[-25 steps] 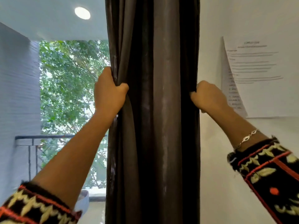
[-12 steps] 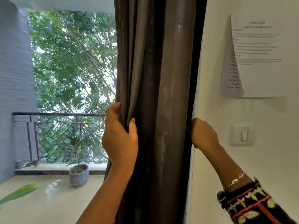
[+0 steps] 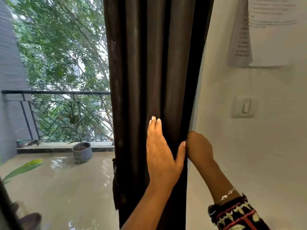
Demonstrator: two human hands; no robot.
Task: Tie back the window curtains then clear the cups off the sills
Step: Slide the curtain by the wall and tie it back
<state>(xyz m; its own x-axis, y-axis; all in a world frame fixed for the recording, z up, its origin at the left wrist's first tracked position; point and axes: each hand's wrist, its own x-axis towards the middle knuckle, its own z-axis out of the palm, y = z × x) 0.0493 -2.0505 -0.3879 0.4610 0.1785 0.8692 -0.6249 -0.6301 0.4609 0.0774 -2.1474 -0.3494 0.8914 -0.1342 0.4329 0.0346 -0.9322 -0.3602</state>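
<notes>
While the left hand (image 3: 163, 155) lies flat and wide open on the dark gathered curtain (image 3: 149, 63), the right hand (image 3: 199, 146) curls round its right edge, gripping it.

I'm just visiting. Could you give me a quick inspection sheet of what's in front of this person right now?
Surface: glossy beige balcony floor.
Job's things: dark curtain, gathered in folds; no tie-back or cups seen.
Clutter: potted plant on the floor by the ledge.
Hands: left hand flat on the curtain, fingers straight; right hand grips its right edge.
Cables: nothing seen.
Surroundings: black railing, trees, wall switch, papers on the wall.
</notes>
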